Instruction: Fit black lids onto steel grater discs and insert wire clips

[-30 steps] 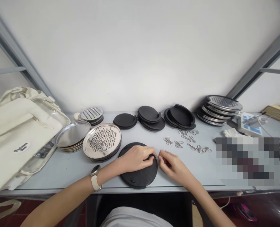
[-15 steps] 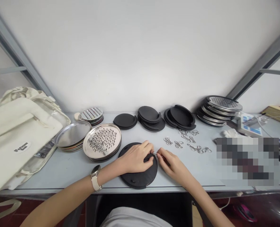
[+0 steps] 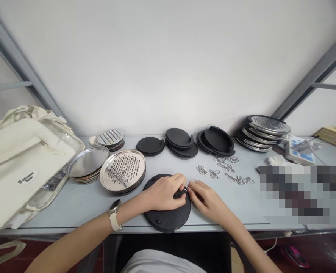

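A black round disc (image 3: 168,218) lies in front of me near the table's front edge. Across its top rests my left hand (image 3: 164,192), fingers curled and gripping it by the right side. At that same edge my right hand (image 3: 206,196) pinches a small silvery bent-wire clip (image 3: 186,188), mostly hidden by the fingertips. The clip touches the disc or sits right at its rim; which one I cannot tell. Several similar loose wire clips (image 3: 214,173) are scattered beyond my right hand.
Left of the disc stand a stack of round grater plates (image 3: 122,168) and a stack of metal plates (image 3: 87,161). Black round holders (image 3: 179,137) line the wall. A taller grater stack (image 3: 267,125) is at right. A cream bag (image 3: 28,151) occupies the left end.
The black disc and my left hand have shifted slightly toward me and to the right. My right hand has edged nearer to the disc's rim, still pinching the clip.
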